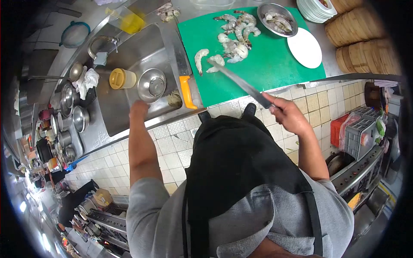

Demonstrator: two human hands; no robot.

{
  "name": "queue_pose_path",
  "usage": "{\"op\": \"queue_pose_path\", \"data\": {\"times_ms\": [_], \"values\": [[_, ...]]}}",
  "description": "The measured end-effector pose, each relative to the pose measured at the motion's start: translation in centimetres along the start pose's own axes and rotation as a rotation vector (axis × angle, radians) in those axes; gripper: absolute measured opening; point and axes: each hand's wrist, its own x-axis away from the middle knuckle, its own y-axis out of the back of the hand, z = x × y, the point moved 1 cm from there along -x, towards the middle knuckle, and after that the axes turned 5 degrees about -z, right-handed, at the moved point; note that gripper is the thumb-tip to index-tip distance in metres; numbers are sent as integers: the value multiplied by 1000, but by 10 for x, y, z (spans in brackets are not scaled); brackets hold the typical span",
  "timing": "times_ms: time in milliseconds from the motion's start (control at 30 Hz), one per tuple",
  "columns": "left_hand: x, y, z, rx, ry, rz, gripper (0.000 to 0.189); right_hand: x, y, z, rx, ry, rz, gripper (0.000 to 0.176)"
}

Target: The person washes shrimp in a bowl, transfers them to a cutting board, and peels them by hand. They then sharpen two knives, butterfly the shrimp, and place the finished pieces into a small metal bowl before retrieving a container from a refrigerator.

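My right hand is wrapped round the handle of a long knife. The blade reaches over the green cutting board, its tip at a peeled shrimp. Beside that lies another single shrimp, and a pile of shrimp spreads farther back. My left hand is over the front of the sink, close to a metal bowl; its fingers cannot be made out. A steel bowl of shrimp and a white plate sit at the board's right.
In the sink stands a yellow-lidded container, with a scouring pad near its front corner. A yellow-orange handle lies between sink and board. Bamboo steamers and stacked white plates are at the right.
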Motion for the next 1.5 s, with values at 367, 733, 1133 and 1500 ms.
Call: {"op": "queue_pose_path", "data": {"times_ms": [367, 733, 1133, 1500], "values": [[-16, 61, -45, 776, 533, -553, 27, -33, -56, -6, 169, 181, -234, 51], [-110, 197, -75, 780, 385, -651, 36, -6, -21, 10, 55, 1, -181, 52], [-245, 286, -154, 645, 172, -751, 41, 4, -25, 6, 81, -42, -128, 52], [-77, 312, -161, 1172, -207, -211, 29, -2, -8, -26, -169, -119, -126, 50]]}}
